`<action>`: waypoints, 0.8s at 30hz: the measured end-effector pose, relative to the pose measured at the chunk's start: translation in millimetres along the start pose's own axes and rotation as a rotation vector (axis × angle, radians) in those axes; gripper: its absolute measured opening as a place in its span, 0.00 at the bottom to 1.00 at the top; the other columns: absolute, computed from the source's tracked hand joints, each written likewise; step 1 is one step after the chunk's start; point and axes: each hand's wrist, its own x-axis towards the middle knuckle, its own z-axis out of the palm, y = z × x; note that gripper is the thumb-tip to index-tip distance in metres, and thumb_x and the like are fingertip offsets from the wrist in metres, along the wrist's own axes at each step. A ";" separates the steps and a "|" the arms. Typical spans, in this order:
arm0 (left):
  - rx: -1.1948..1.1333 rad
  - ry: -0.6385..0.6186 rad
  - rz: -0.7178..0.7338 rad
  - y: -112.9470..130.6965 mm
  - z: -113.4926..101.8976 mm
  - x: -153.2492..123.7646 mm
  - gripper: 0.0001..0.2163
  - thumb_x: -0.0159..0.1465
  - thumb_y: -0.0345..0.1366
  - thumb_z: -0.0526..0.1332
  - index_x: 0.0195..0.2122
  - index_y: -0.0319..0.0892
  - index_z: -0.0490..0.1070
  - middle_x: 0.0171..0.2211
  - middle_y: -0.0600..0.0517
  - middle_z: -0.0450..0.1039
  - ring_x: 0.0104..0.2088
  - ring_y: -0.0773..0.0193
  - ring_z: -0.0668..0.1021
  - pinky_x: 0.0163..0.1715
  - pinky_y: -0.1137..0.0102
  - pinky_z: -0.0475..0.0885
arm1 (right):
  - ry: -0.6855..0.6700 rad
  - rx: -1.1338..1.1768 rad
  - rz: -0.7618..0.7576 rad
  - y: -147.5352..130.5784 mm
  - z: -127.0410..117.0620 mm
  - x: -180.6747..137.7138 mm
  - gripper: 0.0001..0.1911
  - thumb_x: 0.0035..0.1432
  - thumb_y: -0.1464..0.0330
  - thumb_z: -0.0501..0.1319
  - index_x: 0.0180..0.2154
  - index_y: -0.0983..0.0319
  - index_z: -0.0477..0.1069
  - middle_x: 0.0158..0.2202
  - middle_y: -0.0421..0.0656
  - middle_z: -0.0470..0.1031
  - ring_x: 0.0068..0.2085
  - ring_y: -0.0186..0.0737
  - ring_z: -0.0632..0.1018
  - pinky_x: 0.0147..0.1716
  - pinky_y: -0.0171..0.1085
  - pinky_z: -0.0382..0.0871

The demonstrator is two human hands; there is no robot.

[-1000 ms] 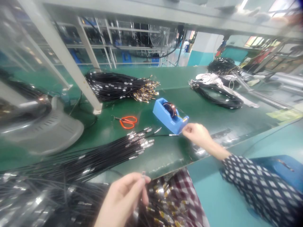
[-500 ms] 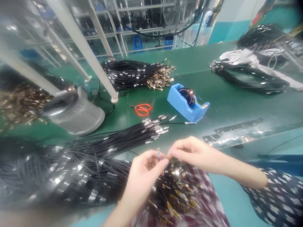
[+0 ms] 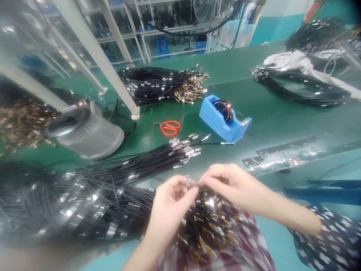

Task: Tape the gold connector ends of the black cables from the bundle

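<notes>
Left hand (image 3: 170, 199) pinches a metal piece (image 3: 187, 180), best kept steady; right hand (image 3: 232, 182) adjoins closely, its grip undeterminable.

No text, label, brand, number or sign can be read. Blur leaves any lettering illegible on the blue tape dispenser (image 3: 218, 126), the grey device (image 3: 93, 136) and the worn dark strip (image 3: 284, 148) along the near edge of the table (image 3: 234, 86). The small silvery piece (image 3: 187, 180) in the left hand (image 3: 172, 199) is too tiny for any marking to be made out, as are the metallic cable ends (image 3: 183, 148).
</notes>
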 end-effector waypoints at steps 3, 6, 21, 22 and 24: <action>0.065 -0.012 -0.010 -0.9 0.4 0.3 0.07 0.58 0.37 0.67 0.32 0.38 0.75 0.20 0.56 0.70 0.21 0.69 0.72 0.24 0.75 0.65 | 0.008 -0.033 -0.038 -2.3 -0.1 -1.5 0.13 0.64 0.68 0.56 0.32 0.60 0.78 0.33 0.39 0.78 0.33 0.36 0.76 0.32 0.33 0.64; 0.109 -0.024 -0.015 1.4 0.7 0.7 0.08 0.59 0.38 0.66 0.29 0.38 0.74 0.18 0.56 0.70 0.20 0.70 0.70 0.22 0.75 0.62 | 0.017 -0.100 -0.092 -4.2 0.6 -3.9 0.13 0.64 0.69 0.56 0.31 0.60 0.77 0.31 0.38 0.77 0.32 0.34 0.75 0.32 0.33 0.63; 0.092 0.059 0.048 5.4 7.1 -3.2 0.06 0.55 0.35 0.67 0.33 0.38 0.77 0.18 0.56 0.70 0.20 0.68 0.71 0.24 0.73 0.66 | 0.049 -0.097 -0.103 -2.4 -1.3 -4.9 0.13 0.64 0.71 0.56 0.31 0.61 0.78 0.31 0.39 0.78 0.32 0.35 0.76 0.32 0.33 0.64; 0.098 0.064 0.052 6.4 8.1 -3.2 0.06 0.55 0.35 0.67 0.32 0.38 0.77 0.19 0.55 0.71 0.20 0.67 0.71 0.24 0.73 0.66 | 0.049 -0.101 -0.107 -2.2 -1.0 -4.9 0.13 0.64 0.70 0.56 0.30 0.61 0.77 0.31 0.39 0.78 0.32 0.35 0.76 0.32 0.33 0.64; 0.103 0.074 0.062 8.1 9.9 -3.5 0.05 0.55 0.35 0.67 0.28 0.39 0.77 0.19 0.54 0.71 0.20 0.67 0.71 0.23 0.73 0.66 | 0.053 -0.116 -0.121 -1.6 0.1 -5.4 0.13 0.64 0.70 0.56 0.29 0.61 0.77 0.30 0.39 0.78 0.31 0.35 0.75 0.31 0.33 0.63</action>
